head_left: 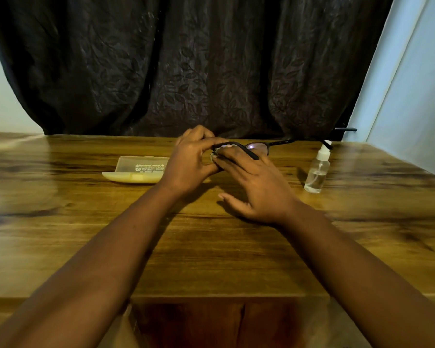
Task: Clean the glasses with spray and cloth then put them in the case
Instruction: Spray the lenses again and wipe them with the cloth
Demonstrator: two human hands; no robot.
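Black-framed glasses (258, 148) hang just above the far middle of the wooden table (211, 247), both temples unfolded. My left hand (190, 163) has its fingers curled over the left lens and pinches a small pale cloth (214, 158) against it. My right hand (253, 189) reaches in from the right with straight fingers under the frame; one temple lies across them and the thumb is spread away. The left lens is hidden by my hands. An open, pale yellow glasses case (136, 170) lies left of my hands. A clear spray bottle (317, 173) stands to the right.
A dark patterned curtain (199, 66) hangs behind the table's far edge. A pale wall (417, 84) runs along the right side. A dark wooden panel (211, 322) sits below the table's near edge.
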